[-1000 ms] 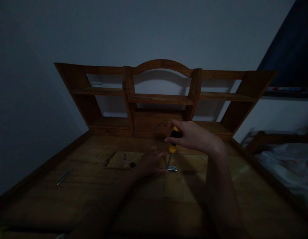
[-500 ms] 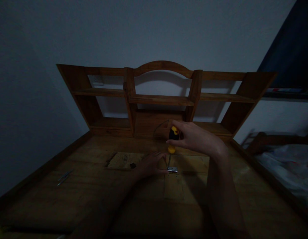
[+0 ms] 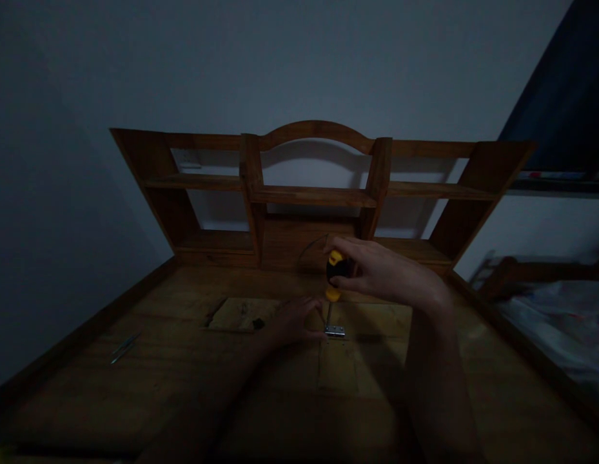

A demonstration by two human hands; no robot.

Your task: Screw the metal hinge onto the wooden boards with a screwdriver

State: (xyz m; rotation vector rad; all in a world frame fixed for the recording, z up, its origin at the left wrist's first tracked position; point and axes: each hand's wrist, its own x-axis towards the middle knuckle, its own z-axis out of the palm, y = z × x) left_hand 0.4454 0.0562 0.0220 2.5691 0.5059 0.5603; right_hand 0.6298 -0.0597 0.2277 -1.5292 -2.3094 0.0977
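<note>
My right hand (image 3: 371,270) is closed around the yellow and black handle of a screwdriver (image 3: 334,274). The screwdriver stands nearly upright, its shaft pointing down to the left end of a small silver hinge (image 3: 334,331). That hinge lies on a pale wooden piece (image 3: 338,367) on the desktop. My left hand (image 3: 295,320) rests low beside it, with thumb and forefinger pinched at the hinge's left end, close to the screwdriver tip. Exactly where the tip meets the metal is too dark to make out.
On the wooden desktop (image 3: 173,335), thin metallic tools (image 3: 124,348) lie at the left. A light wooden board with a dark hole (image 3: 241,314) is left of my hands. Behind stands a wooden shelf unit (image 3: 313,194) against the wall. Raised edges border both sides.
My right hand has turned on the screwdriver handle, its fingers shifting left and slightly down. The left hand and the hinge stay in place.
</note>
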